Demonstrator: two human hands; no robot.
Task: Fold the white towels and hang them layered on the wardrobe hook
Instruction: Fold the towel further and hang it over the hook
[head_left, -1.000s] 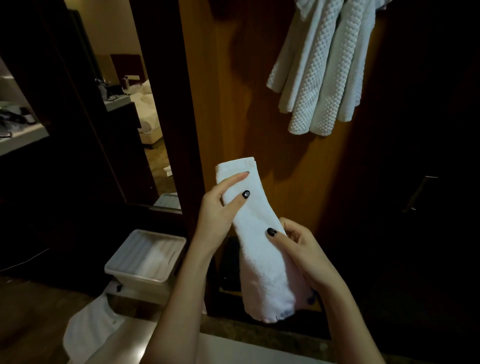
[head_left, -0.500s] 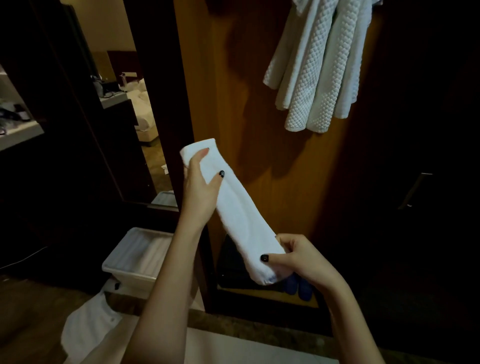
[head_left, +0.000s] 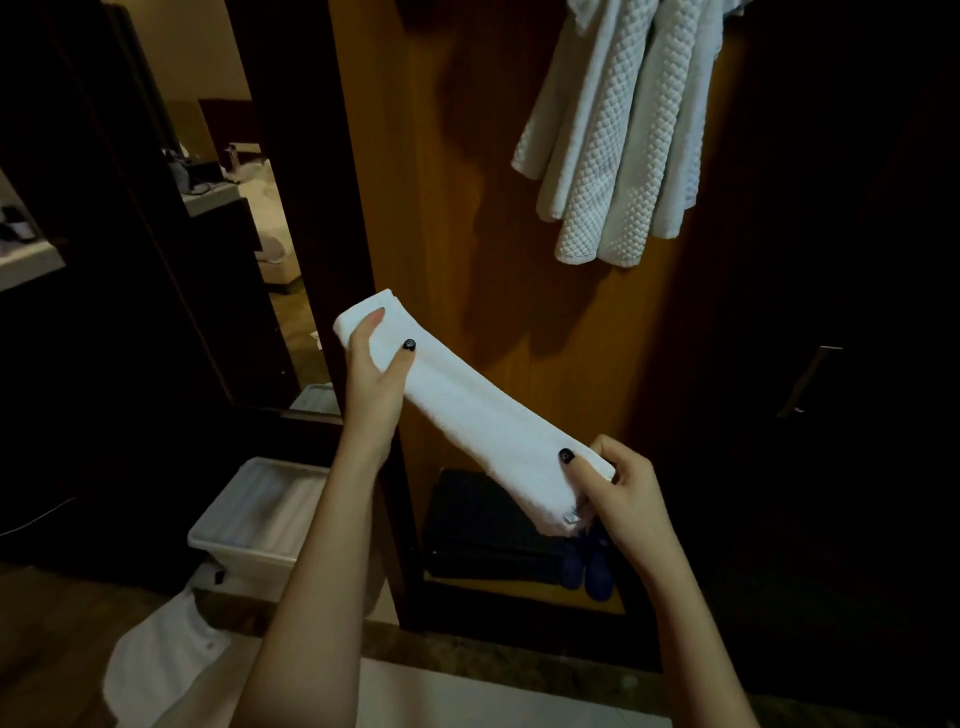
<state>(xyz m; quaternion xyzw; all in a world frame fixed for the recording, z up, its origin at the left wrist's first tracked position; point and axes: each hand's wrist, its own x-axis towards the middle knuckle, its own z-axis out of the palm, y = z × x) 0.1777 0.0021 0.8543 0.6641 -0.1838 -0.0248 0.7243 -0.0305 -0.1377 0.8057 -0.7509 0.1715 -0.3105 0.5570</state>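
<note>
A narrow folded white towel (head_left: 467, 410) is stretched slantwise in front of the wooden wardrobe panel (head_left: 467, 156). My left hand (head_left: 371, 379) grips its upper left end, thumb on top. My right hand (head_left: 618, 493) pinches its lower right end, where a small label shows. Waffle-textured white towels (head_left: 618, 156) hang at the top right of the panel; the hook itself is out of view.
A white plastic bin (head_left: 260, 525) stands on the floor at lower left, with white cloth (head_left: 156, 670) below it. A dark bag (head_left: 483, 525) and blue slippers (head_left: 589, 566) sit on the wardrobe's bottom shelf. A dark door with a handle (head_left: 808, 379) is at right.
The towel went from hanging almost upright to stretched out slantwise. My left hand moved up and left with the top end, and my right hand slid down to the lower end.
</note>
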